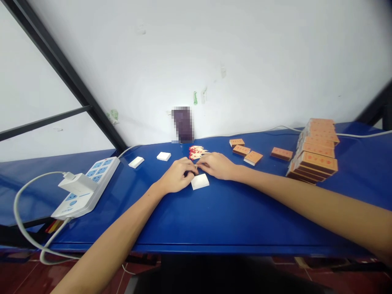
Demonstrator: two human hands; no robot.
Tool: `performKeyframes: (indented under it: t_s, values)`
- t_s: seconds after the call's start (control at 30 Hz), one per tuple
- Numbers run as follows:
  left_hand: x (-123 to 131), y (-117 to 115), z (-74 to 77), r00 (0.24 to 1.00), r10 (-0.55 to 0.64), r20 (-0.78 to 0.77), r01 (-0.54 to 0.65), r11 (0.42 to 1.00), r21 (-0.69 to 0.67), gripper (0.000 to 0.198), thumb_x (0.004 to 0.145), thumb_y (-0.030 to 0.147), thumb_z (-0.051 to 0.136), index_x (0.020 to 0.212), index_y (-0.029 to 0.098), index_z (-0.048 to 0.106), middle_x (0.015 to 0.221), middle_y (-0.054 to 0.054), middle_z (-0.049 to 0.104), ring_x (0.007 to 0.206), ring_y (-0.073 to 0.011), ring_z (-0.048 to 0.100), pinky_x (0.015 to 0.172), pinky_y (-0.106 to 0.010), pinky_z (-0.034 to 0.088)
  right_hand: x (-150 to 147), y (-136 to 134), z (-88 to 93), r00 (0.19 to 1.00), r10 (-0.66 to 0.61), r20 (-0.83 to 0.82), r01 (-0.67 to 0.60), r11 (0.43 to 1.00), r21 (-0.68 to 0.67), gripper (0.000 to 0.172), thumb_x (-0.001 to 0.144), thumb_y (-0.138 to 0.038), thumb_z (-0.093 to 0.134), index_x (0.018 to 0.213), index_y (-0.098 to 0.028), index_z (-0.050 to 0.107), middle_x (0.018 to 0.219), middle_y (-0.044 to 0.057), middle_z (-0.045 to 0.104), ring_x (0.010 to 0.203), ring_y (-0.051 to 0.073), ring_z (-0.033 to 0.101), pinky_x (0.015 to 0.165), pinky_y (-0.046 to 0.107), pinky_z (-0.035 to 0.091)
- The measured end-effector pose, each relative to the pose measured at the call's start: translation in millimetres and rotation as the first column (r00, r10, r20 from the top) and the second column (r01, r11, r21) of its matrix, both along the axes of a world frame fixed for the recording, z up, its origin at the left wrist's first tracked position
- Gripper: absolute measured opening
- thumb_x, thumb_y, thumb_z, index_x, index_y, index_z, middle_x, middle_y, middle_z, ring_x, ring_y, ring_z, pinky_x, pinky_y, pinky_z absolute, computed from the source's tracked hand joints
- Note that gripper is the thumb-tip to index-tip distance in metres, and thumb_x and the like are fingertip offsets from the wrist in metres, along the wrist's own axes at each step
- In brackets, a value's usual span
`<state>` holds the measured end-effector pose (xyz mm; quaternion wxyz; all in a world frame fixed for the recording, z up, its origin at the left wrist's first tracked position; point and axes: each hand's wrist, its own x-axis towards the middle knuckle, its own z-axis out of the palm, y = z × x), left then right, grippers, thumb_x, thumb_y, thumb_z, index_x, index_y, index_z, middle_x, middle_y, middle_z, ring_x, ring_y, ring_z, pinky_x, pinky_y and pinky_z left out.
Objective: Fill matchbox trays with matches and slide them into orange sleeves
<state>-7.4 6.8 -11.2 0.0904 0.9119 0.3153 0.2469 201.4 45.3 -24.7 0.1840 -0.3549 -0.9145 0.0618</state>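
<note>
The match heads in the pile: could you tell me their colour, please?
The match heads are red, showing best in the head view.

The blue surface [171, 228] shines smooth and glossy, like painted sheet metal; I see orange matchboxes [318, 161] of printed card, matches [198, 152] with bare wooden sticks, a white box [200, 181] with a matt, papery look, a smooth plastic power strip [105, 169], a matt wall [260, 49] scuffed rough in patches, and glossy floor tiles [21, 274]
</note>
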Motion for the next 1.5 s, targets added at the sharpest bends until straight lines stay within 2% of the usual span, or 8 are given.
performKeyframes:
  t_s: [0.13, 0.33, 0.5, 0.83, 1.03, 1.17, 1.33, 1.5]
  values:
    - [0.6, -1.7, 0.1, 0.999, 0.017, 0.031, -0.017, 1.000, -0.007, 0.021, 0.079, 0.013, 0.056, 0.087, 0.018, 0.075, 0.088, -0.004, 0.072, 0.084, -0.0185, 0.061, 0.079, -0.032, 0.049, 0.4, -0.2, 1.1, 1.000, 0.015, -0.020, -0.015, 1.000, -0.007, 0.028, 0.099, -0.028, 0.048, 0.101, -0.021, 0.074, 0.100, 0.005, 0.075, 0.088, 0.017, 0.063, 0.074, 0.026, 0.038]
    - [0.4, -2.1, 3.0, 0.999, 0.000, 0.043, 0.003, 0.998, -0.069, 0.020, 0.086, 0.017, 0.055, 0.079, 0.018, 0.073, 0.086, -0.003, 0.072, 0.083, -0.0172, 0.062, 0.079, -0.031, 0.049, 1.0, -0.3, 3.4, 0.998, 0.013, -0.055, -0.017, 0.998, -0.068, 0.029, 0.100, -0.031, 0.047, 0.098, -0.020, 0.074, 0.094, 0.005, 0.075, 0.080, 0.014, 0.063, 0.073, 0.025, 0.039]
    - [0.8, 0.0, 1.8, 0.998, 0.062, 0.001, -0.062, 0.998, -0.013, 0.019, 0.087, 0.019, 0.057, 0.079, 0.018, 0.074, 0.084, -0.003, 0.070, 0.082, -0.0176, 0.060, 0.078, -0.032, 0.047, 1.1, 2.7, 0.5, 0.993, 0.070, -0.093, -0.074, 0.996, -0.043, 0.027, 0.099, -0.027, 0.048, 0.104, -0.020, 0.074, 0.101, 0.005, 0.074, 0.085, 0.015, 0.063, 0.076, 0.026, 0.039]
    - [-9.3, 4.7, -3.6, 0.986, 0.156, 0.067, -0.160, 0.985, 0.061, 0.020, 0.090, 0.029, 0.059, 0.101, 0.019, 0.072, 0.088, -0.004, 0.059, 0.080, -0.0163, 0.057, 0.076, -0.031, 0.047, 1.5, -0.9, 2.2, 0.990, 0.093, -0.107, -0.096, 0.995, -0.021, 0.028, 0.098, -0.031, 0.049, 0.098, -0.018, 0.074, 0.086, 0.004, 0.071, 0.074, 0.014, 0.057, 0.069, 0.026, 0.034]
    - [-9.3, -5.6, 10.3, 0.999, -0.001, 0.041, 0.000, 1.000, 0.009, 0.030, 0.091, 0.035, 0.053, 0.108, 0.017, 0.068, 0.089, -0.006, 0.060, 0.084, -0.0200, 0.056, 0.078, -0.034, 0.046, 1.3, -3.7, 6.5, 0.991, 0.091, -0.097, -0.097, 0.994, -0.059, 0.022, 0.092, -0.027, 0.057, 0.100, -0.019, 0.075, 0.076, 0.002, 0.066, 0.068, 0.012, 0.053, 0.065, 0.026, 0.031]
    - [1.3, -14.0, 11.2, 0.995, -0.055, -0.082, 0.055, 0.999, 0.000, 0.033, 0.082, 0.037, 0.061, 0.107, 0.017, 0.068, 0.093, -0.006, 0.060, 0.087, -0.0214, 0.057, 0.080, -0.034, 0.047, 1.9, -1.5, 5.4, 0.992, 0.095, -0.083, -0.101, 0.992, -0.073, 0.021, 0.091, -0.022, 0.055, 0.090, -0.019, 0.076, 0.081, 0.003, 0.070, 0.071, 0.013, 0.056, 0.065, 0.025, 0.031]
    - [8.4, -16.7, 6.6, 0.985, 0.023, -0.169, -0.015, 0.999, 0.044, 0.028, 0.080, 0.039, 0.064, 0.098, 0.019, 0.070, 0.088, -0.005, 0.058, 0.085, -0.0212, 0.056, 0.078, -0.033, 0.047, 4.5, 1.5, 11.7, 0.994, 0.110, 0.024, -0.108, 0.992, -0.062, 0.024, 0.093, -0.024, 0.053, 0.094, -0.022, 0.077, 0.088, 0.003, 0.073, 0.078, 0.015, 0.061, 0.067, 0.025, 0.035]
    - [2.0, -11.0, 4.5, 0.981, 0.114, -0.159, -0.101, 0.991, 0.086, 0.032, 0.081, 0.047, 0.067, 0.096, 0.018, 0.070, 0.086, -0.005, 0.059, 0.083, -0.0213, 0.056, 0.075, -0.034, 0.045, 8.5, -1.6, 26.8, 0.980, 0.036, 0.194, -0.029, 0.999, -0.041, 0.024, 0.093, -0.028, 0.054, 0.097, -0.024, 0.078, 0.088, 0.005, 0.075, 0.078, 0.018, 0.064, 0.064, 0.026, 0.035]
